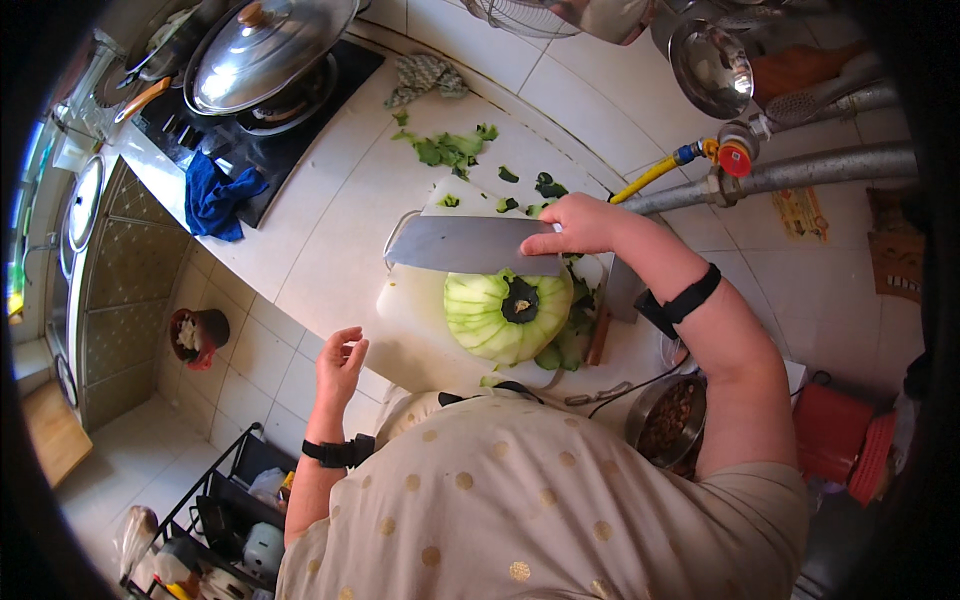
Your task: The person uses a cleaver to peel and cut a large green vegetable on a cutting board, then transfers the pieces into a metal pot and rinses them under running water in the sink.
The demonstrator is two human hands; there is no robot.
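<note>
My right hand (581, 225) grips a wide-bladed cleaver (465, 244), its blade pointing left just beyond a large pale-green peeled gourd or squash (480, 322). A patch of dark rind remains around the stem end, which faces up. Beneath it lies a white cutting board (401, 300) with a wire handle. My left hand (341, 367) hangs in the air beside the counter edge, fingers loosely curled, holding nothing. Dark green peelings (574, 341) lie to the right of the gourd, near a second blade (624, 289) with a brown handle, partly hidden by my right arm.
More peelings (450, 148) and a patterned cloth (426, 79) lie by the tiled wall. A lidded wok (270, 52) stands on the black gas hob, with a blue cloth (217, 196) at its edge. A metal bowl of brown pieces (667, 420) is near my right elbow. Pipes run along the right.
</note>
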